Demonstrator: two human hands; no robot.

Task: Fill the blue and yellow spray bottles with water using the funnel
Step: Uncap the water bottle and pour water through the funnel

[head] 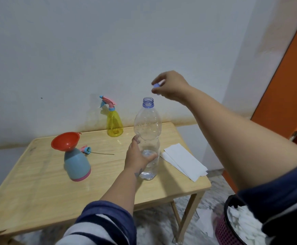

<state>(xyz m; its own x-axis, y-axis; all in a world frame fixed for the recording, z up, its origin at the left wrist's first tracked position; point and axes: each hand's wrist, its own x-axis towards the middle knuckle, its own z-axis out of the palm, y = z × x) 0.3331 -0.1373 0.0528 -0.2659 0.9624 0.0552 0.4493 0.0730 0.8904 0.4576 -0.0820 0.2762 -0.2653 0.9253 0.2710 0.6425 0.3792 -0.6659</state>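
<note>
On wooden table (pixel 38 188), centre-right: clear plastic water bottle (pixel 148 131) stands upright, cap off, bluish neck ring open at top. Water only in the lower part, upper part looks empty. Left hand (pixel 138 156) wraps fingers & thumb round its lower body. Right hand (pixel 170 85) is up above & just right of the bottle mouth, fingertips pinching the small blue cap (pixel 156 85); hand is blurred.

Blue spray bottle (pixel 76 163) sits left of the water bottle, apart from it: rounded blue body w/ pink base band, opaque, so contents can't be told. Red funnel (pixel 65 141) is stuck in its neck, tilted toward the left. Its spray head (pixel 86 149) (pink/blue, thin dip tube) lies flat on table just behind it.

Yellow spray bottle (pixel 114 123) stands at the back edge near the wall, translucent yellow, pink/blue trigger head screwed on, nozzle pointing left; looks empty, tho hard to be sure.

White folded paper sheets (pixel 184 160) lie right of the water bottle. Pink mesh bin (pixel 227 228) w/ white paper inside on floor, bottom right.
</note>
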